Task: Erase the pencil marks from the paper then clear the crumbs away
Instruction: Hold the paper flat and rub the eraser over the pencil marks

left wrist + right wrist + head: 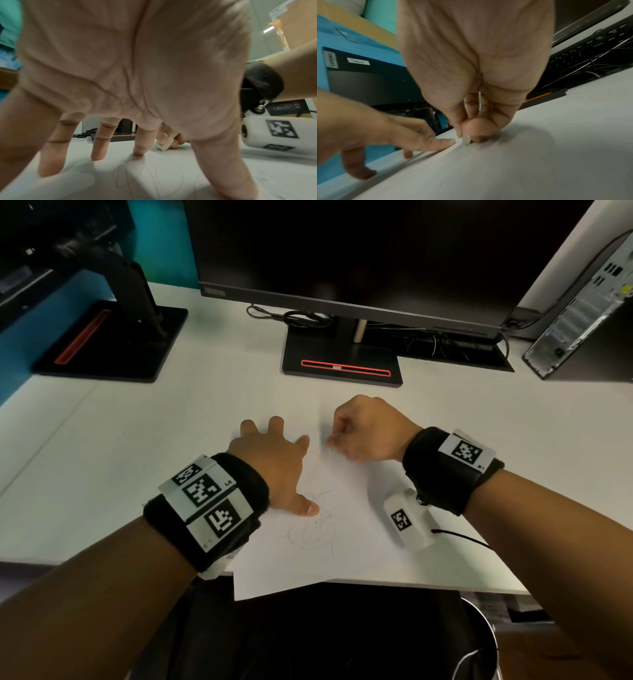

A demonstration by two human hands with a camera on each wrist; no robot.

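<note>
A white sheet of paper (352,529) lies on the white desk (137,446), its near corner hanging over the front edge. Thin pencil scribbles (315,525) cross its middle. My left hand (274,453) lies flat on the sheet's left part with fingers spread, the thumb beside the scribbles. My right hand (346,436) is at the sheet's far edge and pinches a small white eraser (466,140) between thumb and fingers, its tip down on the paper. The left wrist view shows the eraser (163,146) touching the sheet beyond my spread fingers (139,148).
A dark monitor on a black stand (342,364) is straight behind the paper, a second stand (113,337) at the far left. A keyboard (455,347) and cables lie under the monitor, a computer tower (582,313) at the far right. A bin (479,642) sits below the desk edge.
</note>
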